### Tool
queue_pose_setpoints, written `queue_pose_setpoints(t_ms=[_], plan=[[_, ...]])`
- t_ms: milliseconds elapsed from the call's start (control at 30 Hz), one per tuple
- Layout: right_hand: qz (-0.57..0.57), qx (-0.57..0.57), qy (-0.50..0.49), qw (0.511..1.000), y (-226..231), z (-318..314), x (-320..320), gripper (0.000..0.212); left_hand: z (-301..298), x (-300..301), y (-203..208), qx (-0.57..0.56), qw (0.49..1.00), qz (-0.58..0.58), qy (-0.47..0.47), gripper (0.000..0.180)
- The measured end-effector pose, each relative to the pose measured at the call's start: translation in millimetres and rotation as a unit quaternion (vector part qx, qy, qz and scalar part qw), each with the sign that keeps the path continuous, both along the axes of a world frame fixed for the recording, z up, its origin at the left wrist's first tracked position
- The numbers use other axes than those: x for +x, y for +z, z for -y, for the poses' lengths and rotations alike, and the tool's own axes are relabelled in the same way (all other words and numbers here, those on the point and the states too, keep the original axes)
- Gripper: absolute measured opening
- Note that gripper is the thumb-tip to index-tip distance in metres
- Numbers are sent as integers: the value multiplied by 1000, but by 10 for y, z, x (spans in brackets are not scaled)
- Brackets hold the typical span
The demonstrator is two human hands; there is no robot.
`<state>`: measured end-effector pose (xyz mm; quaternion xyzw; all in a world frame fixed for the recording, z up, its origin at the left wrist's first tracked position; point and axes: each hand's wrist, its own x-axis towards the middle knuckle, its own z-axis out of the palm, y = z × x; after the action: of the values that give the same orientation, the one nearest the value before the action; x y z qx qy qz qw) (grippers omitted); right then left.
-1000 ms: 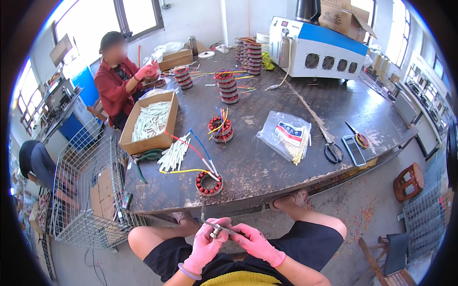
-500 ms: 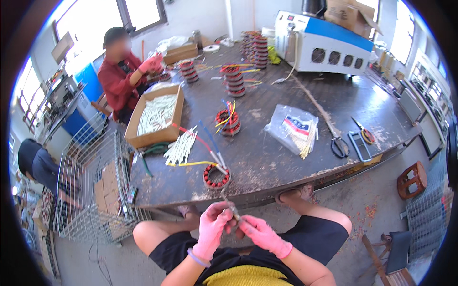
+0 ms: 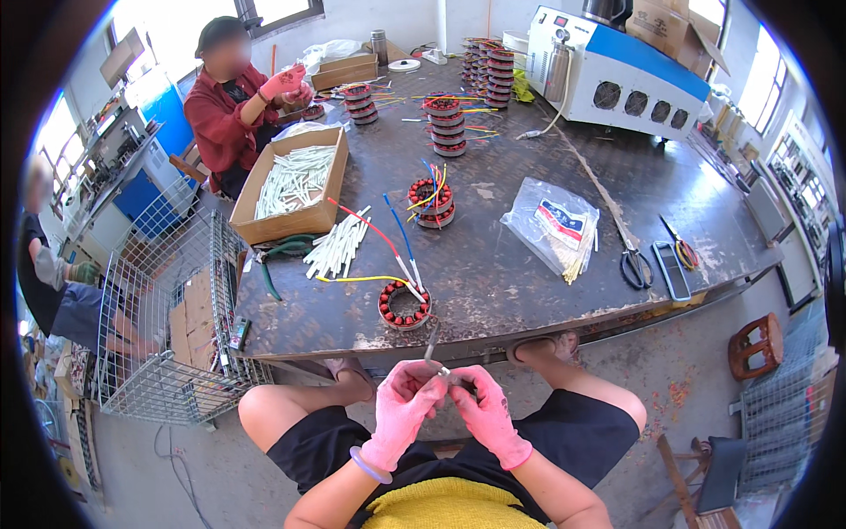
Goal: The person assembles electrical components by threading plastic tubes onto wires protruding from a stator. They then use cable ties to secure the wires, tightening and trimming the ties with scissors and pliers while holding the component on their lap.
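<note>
My left hand [image 3: 404, 407] and my right hand [image 3: 486, 414], both in pink gloves, meet just off the near table edge with fingertips pinched together. Between them is a thin grey strand [image 3: 431, 342] that rises toward the table; its lower end is hidden by the fingers, and I cannot tell its exact kind. Right beyond lies a ring-shaped motor stator [image 3: 405, 319] with red windings. Red [image 3: 374, 231], blue [image 3: 398, 231] and yellow wires [image 3: 352, 280] run out of it, with white sleeves over some of them.
Loose white sleeves [image 3: 339, 247] lie beside a cardboard box [image 3: 242, 227] full of more. Farther back stand stacked stators [image 3: 448, 132]. A plastic bag [image 3: 538, 225], scissors [image 3: 634, 269] and a phone [image 3: 671, 271] lie rightward. A co-worker [image 3: 225, 115] sits at the far left; a wire cage [image 3: 167, 379] stands nearer.
My view has shifted a little. My hands have come slightly higher and to the right, still together at the grey strand. The co-worker's hand has risen; the person at far left has straightened up.
</note>
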<state>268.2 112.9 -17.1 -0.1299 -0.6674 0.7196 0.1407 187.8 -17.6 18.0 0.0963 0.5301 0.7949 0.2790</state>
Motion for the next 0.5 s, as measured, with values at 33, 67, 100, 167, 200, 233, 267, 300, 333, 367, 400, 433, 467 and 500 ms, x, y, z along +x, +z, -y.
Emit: queue_pose_setpoints(t_ms=[33, 67, 100, 167, 200, 233, 267, 300, 333, 367, 400, 433, 467, 500], plan=[[-11, -15, 13, 1000, -26, -4, -34, 21, 21, 10, 36, 0, 1000, -4, 3, 31], [-22, -30, 26, 999, -40, -10, -55, 22, 73, -3, 66, 3, 1000, -2, -15, 34], [-24, -92, 57, 994, -36, -20, -56, 27, 91, -26, 35, 6, 1000, -24, -5, 35], [-20, -211, 110, 971, 91, -83, 5, 39, 20, -39, -37, 16, 998, -63, 9, 38], [-5, -228, 112, 967, 116, -80, 28, 54, -13, -39, -64, -38, 994, -99, -11, 38], [-1, -267, 127, 955, 101, -84, 29, 53, -46, -41, -93, -44, 993, -107, -22, 37], [4, -306, 141, 941, 74, -92, 21, 53, -82, -45, -108, -49, 992, -115, -32, 37], [9, -343, 149, 927, 67, -123, 36, 52, -143, -37, -130, -52, 990, -122, -46, 36], [19, -375, 168, 911, 58, -137, 31, 49, -183, -70, -165, -62, 980, -186, -22, 35], [37, -378, 178, 908, 68, -164, 37, 48, -151, -85, -177, -64, 989, -125, -39, 35], [55, -381, 189, 903, 92, -195, 49, 47, -114, -111, -175, -64, 994, -63, -54, 35], [71, -384, 199, 899, 106, -209, 57, 47, -80, -130, -147, -65, 995, -2, -71, 34], [76, -398, 212, 889, 105, -204, 58, 46, -82, -129, -202, -50, 997, -34, -54, 36], [85, -413, 226, 878, 73, -217, 70, 47, -57, -141, -233, -26, 996, -20, -83, 35]])
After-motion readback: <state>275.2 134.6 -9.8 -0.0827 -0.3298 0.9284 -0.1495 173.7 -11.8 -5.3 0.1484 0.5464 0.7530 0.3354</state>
